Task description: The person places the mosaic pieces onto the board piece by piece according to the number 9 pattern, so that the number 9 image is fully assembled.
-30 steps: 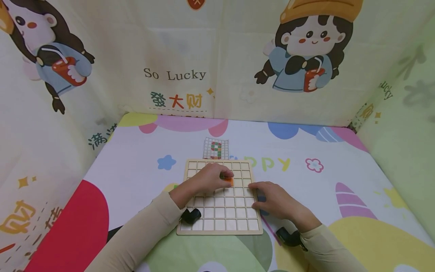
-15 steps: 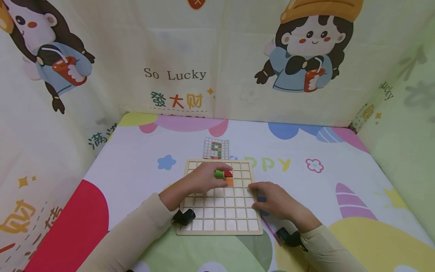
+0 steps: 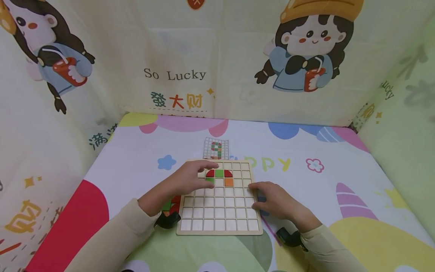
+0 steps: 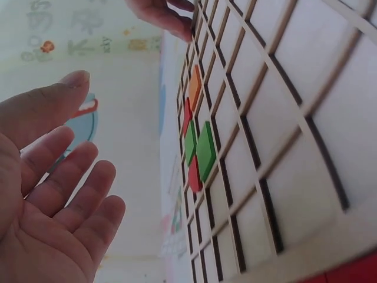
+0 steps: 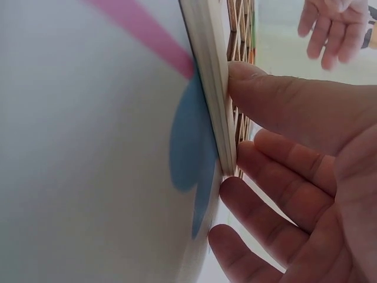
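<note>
With the left hand (image 3: pixel 183 178) empty and relaxed above the board (image 3: pixel 219 232) and the right hand (image 3: pixel 276 200) resting loosely against its edge, coloured tiles (image 3: pixel 219 173) sit in its far half — a brushing finger might unseat one.

Grid board (image 3: pixel 219 232): pale wood lattice, off-white cells. Tiles toward its far edge: red tile (image 3: pixel 210 173), green tile (image 3: pixel 219 173), second red tile (image 3: pixel 229 173); next row nearer, second green tile (image 3: pixel 210 180), orange tile (image 3: pixel 229 182). Card (image 3: pixel 216 148): red-green-orange figure on white grid. Tablecloth (image 3: pixel 136 173): white, red patch (image 3: pixel 74 226) at left edge
</note>
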A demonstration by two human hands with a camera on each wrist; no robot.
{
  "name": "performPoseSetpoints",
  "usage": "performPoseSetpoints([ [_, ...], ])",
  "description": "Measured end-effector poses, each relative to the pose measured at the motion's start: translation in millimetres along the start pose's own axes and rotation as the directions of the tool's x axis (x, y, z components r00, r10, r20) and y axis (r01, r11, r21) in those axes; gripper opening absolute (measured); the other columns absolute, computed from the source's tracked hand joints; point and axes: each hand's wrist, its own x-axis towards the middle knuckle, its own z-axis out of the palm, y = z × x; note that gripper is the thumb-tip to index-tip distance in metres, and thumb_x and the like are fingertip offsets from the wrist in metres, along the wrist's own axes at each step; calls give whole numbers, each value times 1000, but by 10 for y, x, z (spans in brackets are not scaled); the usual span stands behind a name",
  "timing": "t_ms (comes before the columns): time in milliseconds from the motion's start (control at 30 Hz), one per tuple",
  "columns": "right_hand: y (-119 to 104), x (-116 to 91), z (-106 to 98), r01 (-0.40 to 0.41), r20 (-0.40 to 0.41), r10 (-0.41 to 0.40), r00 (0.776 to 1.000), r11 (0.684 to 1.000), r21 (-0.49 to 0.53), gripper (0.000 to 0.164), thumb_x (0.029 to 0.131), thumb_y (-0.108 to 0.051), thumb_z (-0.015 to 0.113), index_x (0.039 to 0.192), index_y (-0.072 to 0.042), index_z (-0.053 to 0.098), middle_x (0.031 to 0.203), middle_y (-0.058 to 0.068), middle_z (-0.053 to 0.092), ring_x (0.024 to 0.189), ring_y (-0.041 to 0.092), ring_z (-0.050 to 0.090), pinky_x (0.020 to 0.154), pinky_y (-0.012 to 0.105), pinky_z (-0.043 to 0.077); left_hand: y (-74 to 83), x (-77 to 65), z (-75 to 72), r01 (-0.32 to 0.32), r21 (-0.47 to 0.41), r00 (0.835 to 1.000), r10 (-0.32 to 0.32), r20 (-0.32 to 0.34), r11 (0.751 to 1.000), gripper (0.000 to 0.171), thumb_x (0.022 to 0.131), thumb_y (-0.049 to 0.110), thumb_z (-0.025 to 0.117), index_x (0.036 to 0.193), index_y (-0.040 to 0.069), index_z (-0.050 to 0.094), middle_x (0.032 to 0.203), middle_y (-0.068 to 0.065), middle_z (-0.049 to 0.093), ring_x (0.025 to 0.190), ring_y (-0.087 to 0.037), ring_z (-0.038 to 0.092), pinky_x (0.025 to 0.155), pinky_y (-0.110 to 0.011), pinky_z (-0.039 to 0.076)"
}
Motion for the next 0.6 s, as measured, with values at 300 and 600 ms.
performPoseSetpoints([
  [300, -2, -2, 0, 5, -2, -5, 1000, 1000, -4, 50, 84, -14, 81, 129, -2, 63, 127, 12, 64, 121, 36, 56, 102, 54, 42, -148, -180, -154, 23, 22, 999, -23, -41, 999, 55, 89, 18, 76, 141, 15, 58, 141, -6, 57, 132, -41, 47, 95, -47, 52],
  [600, 6, 0, 11, 16, -5, -16, 1000, 1000, -7, 50, 83, -14, 81, 128, -1, 63, 127, 12, 64, 121, 37, 56, 102, 53, 43, -308, -317, -282, 48, 50, 997, -44, -70, 998, 56, 87, 16, 78, 140, 12, 58, 136, -13, 59, 128, -44, 50, 92, -45, 54],
])
